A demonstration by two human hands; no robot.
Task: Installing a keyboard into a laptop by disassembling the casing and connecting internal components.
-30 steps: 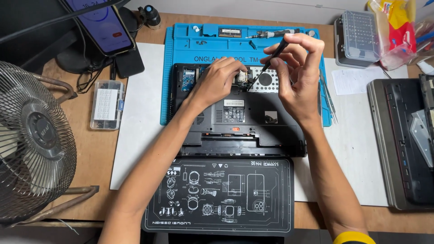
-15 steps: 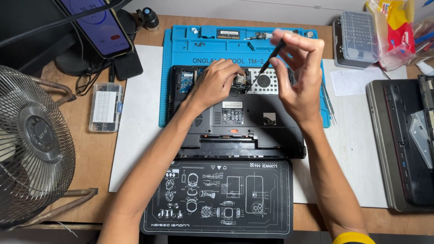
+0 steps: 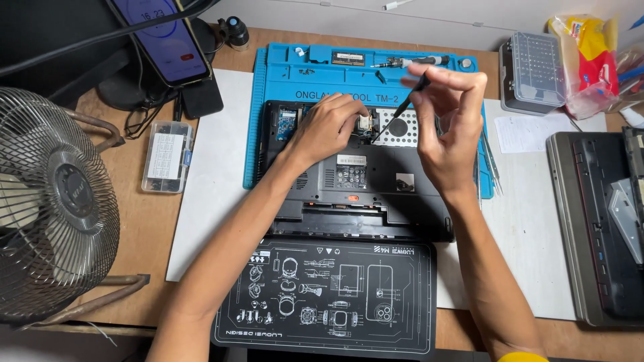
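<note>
An opened black laptop base (image 3: 376, 194) lies bottom-up on a blue repair mat (image 3: 315, 74). My left hand (image 3: 329, 127) rests on its upper part, fingers curled on a small component near the perforated metal plate (image 3: 402, 131). My right hand (image 3: 449, 127) holds a thin black screwdriver (image 3: 402, 108) tilted down to the left, its tip at that same spot beside my left fingers.
A black printed mat (image 3: 335, 295) lies in front of the laptop. A metal fan (image 3: 54, 208) stands at left, with a small clear parts box (image 3: 166, 157) and a phone (image 3: 164, 37) on a stand. A bit case (image 3: 533, 70) and a second laptop (image 3: 600, 228) sit at right.
My right hand with the screwdriver has lifted slightly and shifted; the tool now tilts more steeply. My left hand stays on the laptop.
</note>
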